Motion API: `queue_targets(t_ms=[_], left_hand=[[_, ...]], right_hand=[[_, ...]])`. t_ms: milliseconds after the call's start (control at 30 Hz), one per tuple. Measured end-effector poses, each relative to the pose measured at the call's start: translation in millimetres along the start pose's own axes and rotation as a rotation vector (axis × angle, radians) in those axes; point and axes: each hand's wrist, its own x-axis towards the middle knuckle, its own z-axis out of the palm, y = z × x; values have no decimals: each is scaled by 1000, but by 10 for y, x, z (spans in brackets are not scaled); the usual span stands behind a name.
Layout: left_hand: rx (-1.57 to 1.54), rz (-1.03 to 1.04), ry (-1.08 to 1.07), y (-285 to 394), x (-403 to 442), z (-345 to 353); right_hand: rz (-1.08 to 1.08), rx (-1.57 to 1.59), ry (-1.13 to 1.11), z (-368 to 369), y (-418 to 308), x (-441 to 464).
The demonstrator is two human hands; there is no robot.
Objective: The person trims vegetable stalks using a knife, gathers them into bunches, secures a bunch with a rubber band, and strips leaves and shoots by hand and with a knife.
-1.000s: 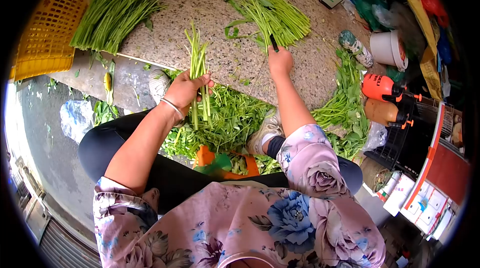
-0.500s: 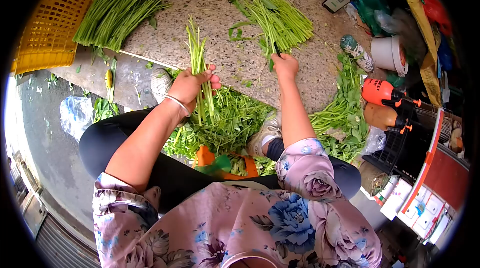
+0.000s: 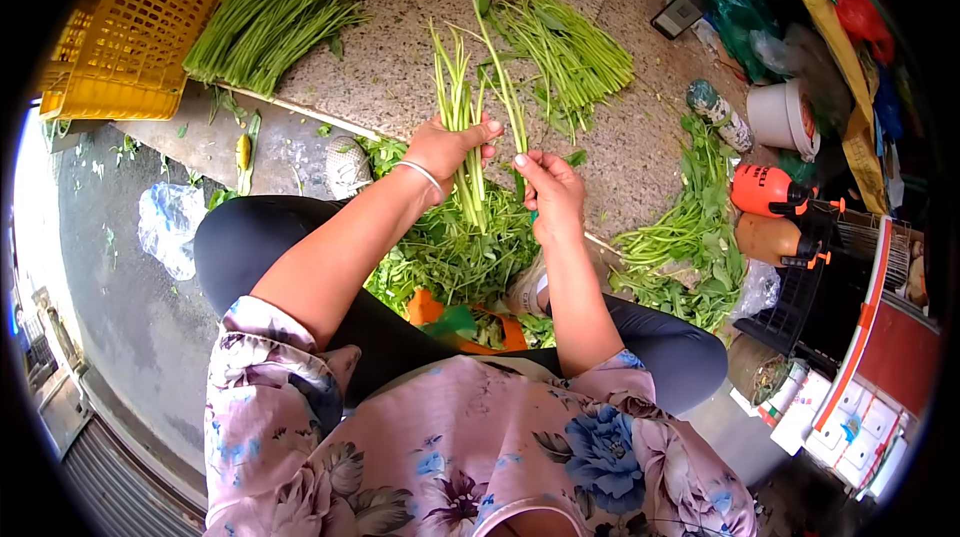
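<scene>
My left hand point(image 3: 447, 150) is closed round a small bunch of green leafy-vegetable stems point(image 3: 455, 82), which stand upright and poke out below the fingers. Close to its right, my right hand point(image 3: 553, 195) pinches a long green stem point(image 3: 508, 92) that leans up toward the left. Whether the right hand also holds something else is hidden by its fingers. Beyond the hands, a pile of trimmed stems point(image 3: 575, 52) lies on the speckled stone slab point(image 3: 400, 57). Under both hands spreads a heap of loose green leaves point(image 3: 455, 257).
Another stack of stems point(image 3: 270, 17) lies at upper left beside a yellow plastic crate point(image 3: 145, 27). Untrimmed greens point(image 3: 690, 227) lie to the right, near a red spray bottle point(image 3: 760, 189) and a white bucket point(image 3: 780, 117). A clear plastic bag point(image 3: 170, 227) rests on the left floor.
My right hand has moved from the far pile back toward my left hand, bringing a long stem with it. The view has shifted slightly, and the left hand still holds its bunch.
</scene>
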Motion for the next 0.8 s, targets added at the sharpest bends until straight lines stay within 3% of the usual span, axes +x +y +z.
queue_targets(t_ms=[267,367,467,800], left_hand=[[-55,39,-92,15,5,-7],[-65,72,-119,-12,13,-22],[-48,14,-163,-15,-40,16],[-103,109,-154,46,-89,71]], right_hand=[[-80,13,-34,26,5,-97],[-306,-117,98,-28,93,-44],[-304,-142,43,44,78,-96],[-228,-66,21,53,101,-184]])
